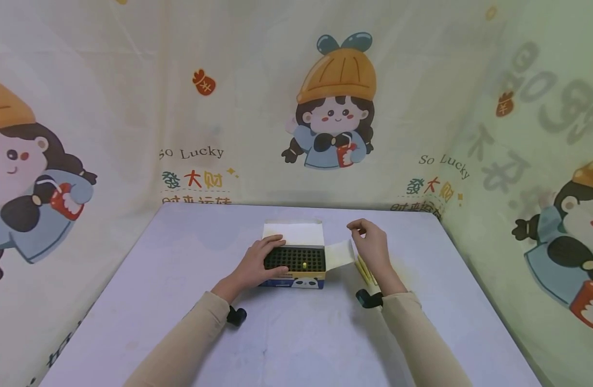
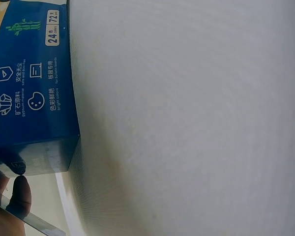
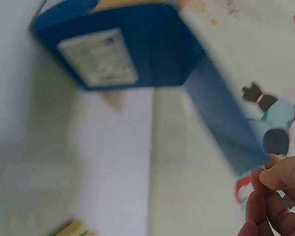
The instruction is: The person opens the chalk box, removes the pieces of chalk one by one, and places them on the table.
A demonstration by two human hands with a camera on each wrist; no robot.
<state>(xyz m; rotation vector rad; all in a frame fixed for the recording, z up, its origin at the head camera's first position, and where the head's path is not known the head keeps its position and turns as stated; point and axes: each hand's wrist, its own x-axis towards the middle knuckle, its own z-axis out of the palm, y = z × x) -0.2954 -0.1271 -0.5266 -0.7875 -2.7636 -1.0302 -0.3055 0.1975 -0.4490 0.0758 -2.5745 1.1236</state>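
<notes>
An opened blue-and-yellow chalk box (image 1: 301, 282) with a panda on its front stands on the table. Inside is a dark insert with rows of holes (image 1: 296, 258), and one short yellow-green stick (image 1: 304, 265) stands upright in it. My left hand (image 1: 255, 263) grips the box's left end, thumb along the front and fingers at the back. A fingertip (image 2: 19, 196) shows at the box's side in the left wrist view. My right hand (image 3: 280, 191) has thumb and forefinger together, right at the outer end of the side flap (image 3: 226, 115); I cannot tell whether they pinch it.
The lid (image 1: 293, 233) is raised at the back of the box. Several yellow sticks (image 1: 366, 271) lie on the table under my right wrist. A printed cloth (image 1: 257, 107) hangs behind the white table (image 1: 190, 258) and along its sides.
</notes>
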